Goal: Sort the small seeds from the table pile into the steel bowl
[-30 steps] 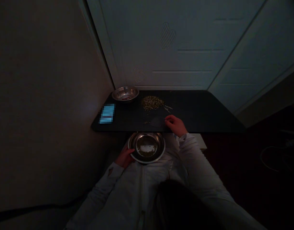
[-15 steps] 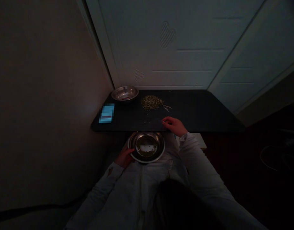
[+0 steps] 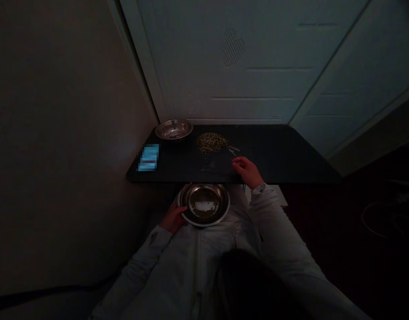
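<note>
So the person's right hand (image 3: 248, 172) had slid a little rightward along the front edge of the black table (image 3: 284, 155) since the last frame, ending just beside the stray grains (image 3: 234, 152). Its fingers were loosely together and curled, tips down near the tabletop; whether they pinched anything was too small to tell. The right forearm reached forward and up from the body, wrist over the table edge. The left hand (image 3: 172, 218) stayed at the near rim of a steel bowl (image 3: 204, 223) held at the person's lap, fingers against the rim, grip unclear. Dark grains (image 3: 204, 212) lay inside that bowl. A pile of grains (image 3: 211, 143) sat mid-table, near a second steel bowl (image 3: 173, 130) and a pixelated blue rectangle (image 3: 148, 158).
</note>
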Available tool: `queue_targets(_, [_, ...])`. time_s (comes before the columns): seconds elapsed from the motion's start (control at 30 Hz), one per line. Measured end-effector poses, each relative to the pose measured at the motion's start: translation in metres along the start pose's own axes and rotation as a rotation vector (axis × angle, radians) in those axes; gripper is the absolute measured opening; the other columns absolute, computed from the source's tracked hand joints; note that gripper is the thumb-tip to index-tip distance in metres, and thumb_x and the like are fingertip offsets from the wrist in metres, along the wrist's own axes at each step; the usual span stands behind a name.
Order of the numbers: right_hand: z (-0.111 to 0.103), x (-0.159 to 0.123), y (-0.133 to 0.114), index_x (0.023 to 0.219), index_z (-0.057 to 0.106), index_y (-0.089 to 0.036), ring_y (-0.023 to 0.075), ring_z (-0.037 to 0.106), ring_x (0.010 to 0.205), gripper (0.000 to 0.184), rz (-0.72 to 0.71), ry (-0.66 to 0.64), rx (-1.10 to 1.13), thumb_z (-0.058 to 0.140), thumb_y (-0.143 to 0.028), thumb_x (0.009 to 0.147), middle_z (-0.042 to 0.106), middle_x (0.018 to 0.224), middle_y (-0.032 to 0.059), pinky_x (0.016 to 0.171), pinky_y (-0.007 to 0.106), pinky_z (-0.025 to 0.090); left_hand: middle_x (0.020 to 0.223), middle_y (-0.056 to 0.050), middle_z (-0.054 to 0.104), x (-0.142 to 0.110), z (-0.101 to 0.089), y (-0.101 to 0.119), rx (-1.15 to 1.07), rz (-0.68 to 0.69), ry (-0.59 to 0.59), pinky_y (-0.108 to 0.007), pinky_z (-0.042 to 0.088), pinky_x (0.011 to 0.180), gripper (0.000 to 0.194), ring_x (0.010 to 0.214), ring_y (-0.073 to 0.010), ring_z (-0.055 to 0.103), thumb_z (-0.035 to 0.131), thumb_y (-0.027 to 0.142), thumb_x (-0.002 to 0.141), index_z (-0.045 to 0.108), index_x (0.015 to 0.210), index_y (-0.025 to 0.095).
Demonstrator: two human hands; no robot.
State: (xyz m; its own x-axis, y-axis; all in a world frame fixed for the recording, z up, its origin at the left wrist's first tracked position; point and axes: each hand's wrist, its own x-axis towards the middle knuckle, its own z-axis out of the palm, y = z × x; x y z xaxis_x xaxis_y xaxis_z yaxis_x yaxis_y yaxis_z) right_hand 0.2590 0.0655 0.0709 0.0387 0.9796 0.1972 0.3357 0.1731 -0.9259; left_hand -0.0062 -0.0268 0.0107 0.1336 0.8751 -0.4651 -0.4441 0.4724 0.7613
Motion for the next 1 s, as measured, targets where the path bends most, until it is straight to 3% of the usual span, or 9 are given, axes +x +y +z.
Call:
queue_targets(0.17, [0.0037,-0.0004,-0.0005,0.083,0.054,-0.019,0.0116,0.055,0.061,0.019,-0.030,-0.054,-0.097,0.051,-0.034,0.071,0.060,0.062,-0.0017,0.060,0.024,0.040,0.086,-0.005,0.065,-0.0019,0.0020,0.0019,0.011,-0.008,-0.020,-0.033,0.048,0.066,0.052,0.080,-0.0236,0.061,0.067,0.021,0.058,0.054,0.108,0.020])
queue_targets(0.37, [0.0062,0.0000,-0.0002,0.083,0.054,-0.019,0.0123,0.056,0.063,0.017,-0.034,-0.022,-0.145,0.050,-0.032,0.072,0.060,0.063,-0.0019,0.062,0.025,0.041,0.087,-0.005,0.065,-0.0028,0.0027,0.0015,0.019,0.004,-0.017,-0.032,0.048,0.063,0.055,0.079,-0.0243,0.061,0.068,0.023,0.057,0.054,0.110,0.021])
queue_targets(0.7, [0.0048,-0.0013,-0.0006,0.082,0.053,-0.019,0.0113,0.054,0.059,0.019,-0.037,-0.069,-0.092,0.050,-0.034,0.071,0.059,0.062,-0.0023,0.059,0.024,0.039,0.083,-0.005,0.065,-0.0004,0.0014,0.0003,0.007,-0.007,0.008,-0.032,0.048,0.064,0.050,0.079,-0.0242,0.061,0.068,0.019,0.056,0.056,0.105,0.019])
queue_targets(0.87, [0.0058,-0.0003,0.0003,0.082,0.052,-0.019,0.0115,0.054,0.060,0.017,-0.025,-0.019,-0.139,0.049,-0.032,0.072,0.059,0.063,-0.0020,0.059,0.024,0.038,0.089,-0.007,0.066,-0.0009,0.0017,0.0001,-0.002,0.000,0.001,-0.032,0.047,0.064,0.056,0.082,-0.0256,0.060,0.068,0.020,0.057,0.053,0.110,0.018])
queue_targets(1.0, [0.0066,-0.0004,0.0001,0.083,0.052,-0.019,0.0115,0.054,0.060,0.018,-0.038,-0.033,-0.130,0.048,-0.033,0.073,0.060,0.063,-0.0017,0.059,0.023,0.038,0.081,-0.005,0.066,-0.0003,0.0011,-0.0005,-0.005,0.008,-0.021,-0.031,0.047,0.061,0.053,0.074,-0.0227,0.061,0.068,0.020,0.057,0.054,0.109,0.018])
